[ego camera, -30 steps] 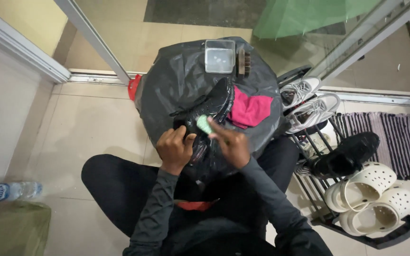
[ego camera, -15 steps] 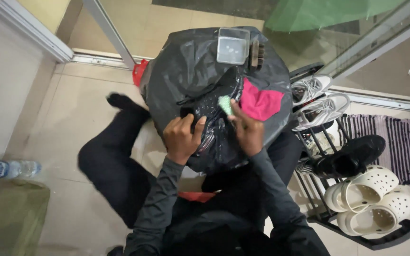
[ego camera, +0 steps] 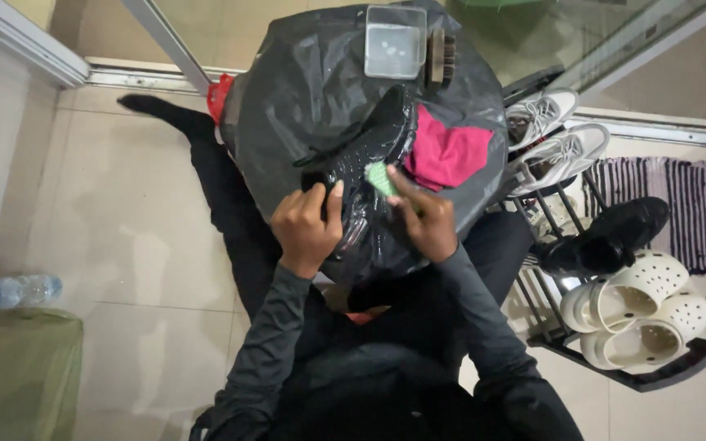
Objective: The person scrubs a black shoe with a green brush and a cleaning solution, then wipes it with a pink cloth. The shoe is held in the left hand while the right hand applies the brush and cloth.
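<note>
A black shoe (ego camera: 373, 151) lies on a surface covered with a black plastic sheet (ego camera: 304, 90) in front of me. My left hand (ego camera: 306, 229) grips the near end of the shoe. My right hand (ego camera: 424, 216) holds a small green sponge (ego camera: 380, 177) pressed against the shoe's side. A magenta cloth (ego camera: 447, 153) lies beside the shoe on the right. At the far edge of the sheet stand a clear square container (ego camera: 395, 41) and a brown brush (ego camera: 438, 55).
A black shoe rack (ego camera: 606, 327) at the right holds white sneakers (ego camera: 549, 135), a black shoe (ego camera: 614, 237) and cream clogs (ego camera: 635, 314). A striped mat (ego camera: 696, 208) lies behind it. A water bottle (ego camera: 6, 291) and a green object (ego camera: 18, 376) are at the left. Glass door tracks run along the top.
The view has shifted, so the covered surface sits higher and closer. My left leg now stretches out to the far left. Both hands stay on the shoe, the sponge moving slightly along it.
</note>
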